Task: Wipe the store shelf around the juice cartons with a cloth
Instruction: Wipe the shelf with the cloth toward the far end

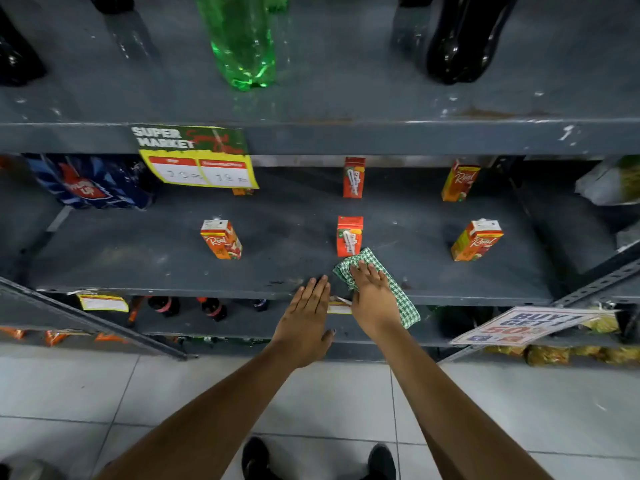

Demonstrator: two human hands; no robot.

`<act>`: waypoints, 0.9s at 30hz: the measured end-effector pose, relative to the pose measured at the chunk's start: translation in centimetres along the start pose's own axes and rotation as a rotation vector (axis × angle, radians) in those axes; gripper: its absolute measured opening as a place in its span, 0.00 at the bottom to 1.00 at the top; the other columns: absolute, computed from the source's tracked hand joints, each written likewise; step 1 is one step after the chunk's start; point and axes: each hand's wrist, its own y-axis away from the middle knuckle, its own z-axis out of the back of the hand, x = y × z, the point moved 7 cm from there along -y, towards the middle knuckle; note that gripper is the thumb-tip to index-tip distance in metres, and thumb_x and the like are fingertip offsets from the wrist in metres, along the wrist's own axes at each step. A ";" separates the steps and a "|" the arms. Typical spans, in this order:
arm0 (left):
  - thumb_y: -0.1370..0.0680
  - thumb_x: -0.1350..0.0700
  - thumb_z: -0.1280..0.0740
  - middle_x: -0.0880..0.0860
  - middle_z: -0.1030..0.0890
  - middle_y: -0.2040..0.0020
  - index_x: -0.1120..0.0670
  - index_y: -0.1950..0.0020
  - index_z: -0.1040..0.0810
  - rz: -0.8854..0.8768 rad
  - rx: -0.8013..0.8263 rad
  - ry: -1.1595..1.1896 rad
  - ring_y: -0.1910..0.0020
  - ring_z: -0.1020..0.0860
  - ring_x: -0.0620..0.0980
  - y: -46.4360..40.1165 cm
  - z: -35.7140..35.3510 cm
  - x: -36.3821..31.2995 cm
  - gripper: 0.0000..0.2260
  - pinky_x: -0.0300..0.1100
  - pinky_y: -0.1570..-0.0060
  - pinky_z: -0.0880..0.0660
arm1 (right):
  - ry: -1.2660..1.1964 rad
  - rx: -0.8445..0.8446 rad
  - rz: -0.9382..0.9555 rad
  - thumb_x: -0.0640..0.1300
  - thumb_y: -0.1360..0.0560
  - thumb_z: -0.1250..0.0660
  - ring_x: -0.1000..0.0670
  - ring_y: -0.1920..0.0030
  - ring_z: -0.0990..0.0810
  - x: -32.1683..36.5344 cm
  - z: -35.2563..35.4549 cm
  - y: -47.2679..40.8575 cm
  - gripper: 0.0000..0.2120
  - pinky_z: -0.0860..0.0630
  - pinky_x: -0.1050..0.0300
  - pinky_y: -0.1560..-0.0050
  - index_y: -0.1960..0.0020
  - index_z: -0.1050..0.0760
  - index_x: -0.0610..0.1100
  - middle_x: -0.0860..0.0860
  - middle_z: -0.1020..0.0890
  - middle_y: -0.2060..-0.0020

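A dark grey metal shelf (284, 237) carries several small juice cartons. In the front row stand an orange carton (221, 239) at left, a red carton (349, 235) in the middle and an orange carton (476, 240) at right. Behind them are a red carton (354, 177) and an orange carton (460, 183). My right hand (372, 296) presses a green-and-white checked cloth (398, 296) flat on the shelf's front edge, just before the middle red carton. My left hand (306, 320) rests flat beside it with fingers together, fingertips on the shelf lip, holding nothing.
A yellow-green price sign (197, 157) hangs from the upper shelf, which holds a green bottle (242, 43) and dark bottles (460, 39). A blue drink pack (90, 183) stands at the shelf's left. A promo sign (519, 325) and snack bags sit at lower right. White floor tiles lie below.
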 end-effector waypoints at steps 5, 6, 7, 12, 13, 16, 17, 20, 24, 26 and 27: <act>0.18 0.41 0.45 0.56 0.64 0.20 0.60 0.21 0.64 0.002 0.007 -0.018 0.22 0.64 0.54 -0.8 -0.1 0.5 0.39 0.49 0.23 0.61 | -0.001 0.019 0.021 0.35 0.23 0.44 0.45 0.23 0.45 0.6 0.0 -0.2 0.27 0.51 0.52 0.23 0.24 0.42 0.44 0.45 0.40 0.23; 0.18 0.41 0.44 0.56 0.63 0.20 0.59 0.21 0.64 -0.001 0.016 -0.005 0.21 0.63 0.54 -0.7 -0.3 0.7 0.39 0.50 0.23 0.59 | -0.002 0.035 0.018 0.35 0.23 0.44 0.46 0.23 0.45 0.9 -0.3 0.2 0.27 0.51 0.53 0.23 0.24 0.41 0.44 0.46 0.40 0.23; 0.18 0.41 0.44 0.56 0.63 0.20 0.59 0.21 0.65 -0.003 0.020 0.010 0.21 0.63 0.54 -0.5 -0.5 0.8 0.39 0.50 0.23 0.58 | -0.001 0.047 0.021 0.34 0.23 0.44 0.46 0.23 0.45 1.2 -0.7 0.4 0.27 0.50 0.53 0.23 0.24 0.41 0.45 0.47 0.40 0.23; 0.18 0.42 0.43 0.56 0.64 0.20 0.59 0.22 0.67 -0.029 0.003 0.018 0.21 0.63 0.54 0.5 -0.5 2.4 0.40 0.51 0.23 0.56 | -0.143 0.114 -0.003 0.32 0.25 0.43 0.43 0.34 0.26 2.7 -0.8 1.3 0.28 0.28 0.51 0.37 0.28 0.34 0.49 0.45 0.26 0.32; 0.19 0.42 0.43 0.56 0.64 0.20 0.59 0.23 0.68 -0.042 -0.002 0.011 0.21 0.63 0.54 0.7 -0.3 2.9 0.40 0.51 0.23 0.56 | -0.222 0.101 -0.072 0.33 0.25 0.43 0.41 0.42 0.21 2.2 0.0 1.3 0.26 0.25 0.52 0.44 0.29 0.33 0.50 0.43 0.21 0.38; 0.18 0.42 0.45 0.56 0.66 0.21 0.60 0.23 0.67 -0.068 0.007 0.005 0.22 0.64 0.55 1.6 -0.1 4.3 0.40 0.50 0.23 0.59 | -0.252 -0.044 -0.285 0.33 0.27 0.42 0.35 0.52 0.20 -0.3 3.0 2.0 0.26 0.24 0.49 0.54 0.31 0.32 0.49 0.37 0.18 0.51; 0.18 0.42 0.45 0.56 0.66 0.21 0.61 0.23 0.67 -0.068 0.010 0.000 0.22 0.64 0.55 2.0 0.0 5.0 0.39 0.50 0.23 0.59 | -0.186 -0.077 -0.328 0.32 0.28 0.43 0.34 0.50 0.21 -0.6 3.3 2.2 0.26 0.25 0.47 0.51 0.31 0.32 0.46 0.36 0.18 0.51; 0.18 0.43 0.45 0.56 0.65 0.20 0.61 0.22 0.65 -0.074 -0.002 -0.017 0.21 0.63 0.55 3.0 0.4 7.8 0.38 0.50 0.23 0.60 | -0.027 -0.058 -0.333 0.30 0.29 0.42 0.38 0.33 0.29 1.4 1.4 2.0 0.29 0.31 0.47 0.35 0.29 0.34 0.42 0.38 0.27 0.33; 0.18 0.43 0.45 0.56 0.64 0.20 0.60 0.22 0.65 -0.093 -0.012 0.009 0.21 0.62 0.54 4.1 0.6 10.5 0.38 0.50 0.23 0.59 | 0.043 -0.016 -0.276 0.30 0.27 0.40 0.41 0.24 0.43 6.3 -2.2 1.0 0.31 0.40 0.47 0.26 0.25 0.40 0.42 0.41 0.41 0.24; 0.17 0.43 0.45 0.56 0.65 0.21 0.59 0.24 0.68 -0.086 -0.023 0.006 0.21 0.63 0.55 4.7 0.6 11.4 0.38 0.49 0.23 0.61 | 0.057 0.016 -0.249 0.31 0.27 0.41 0.41 0.24 0.44 8.8 -3.2 0.9 0.31 0.41 0.47 0.26 0.25 0.41 0.42 0.41 0.42 0.24; 0.17 0.43 0.46 0.56 0.65 0.21 0.59 0.24 0.69 -0.085 -0.027 0.005 0.22 0.63 0.55 5.1 0.6 11.9 0.38 0.48 0.24 0.63 | 0.061 0.038 -0.235 0.31 0.26 0.41 0.41 0.24 0.44 10.0 -4.0 0.9 0.31 0.41 0.48 0.26 0.25 0.41 0.42 0.41 0.42 0.24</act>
